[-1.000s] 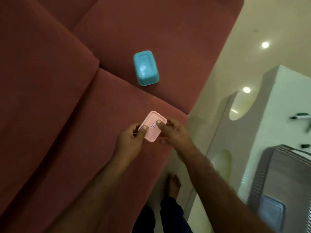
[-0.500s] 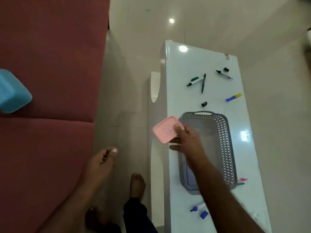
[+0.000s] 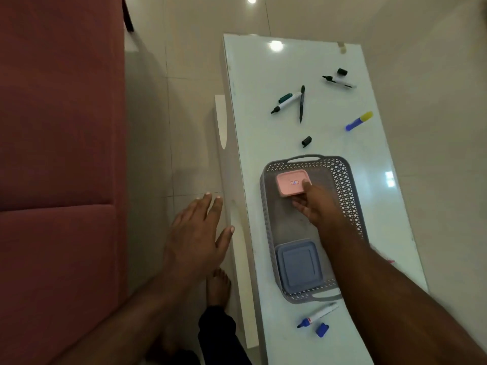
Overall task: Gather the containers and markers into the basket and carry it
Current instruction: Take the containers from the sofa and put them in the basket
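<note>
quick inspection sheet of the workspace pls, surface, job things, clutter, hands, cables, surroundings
surface: glossy white table, reflecting ceiling lights
job's things: grey basket holds pink container and blue-grey container; markers loose on table, including blue marker and yellow-capped marker
clutter: loose black cap, blue cap
grip: right hand holds pink container in basket; left hand open, beside table
cables: nothing seen
surroundings: red sofa, tiled floor

we see both forearms bare to the frame's edge, no sleeves, watch or rings on the left hand [image 3: 196,234] or right hand [image 3: 317,206]. dark trousers [image 3: 218,335] cover the legs; the foot [image 3: 218,287] is bare.
</note>
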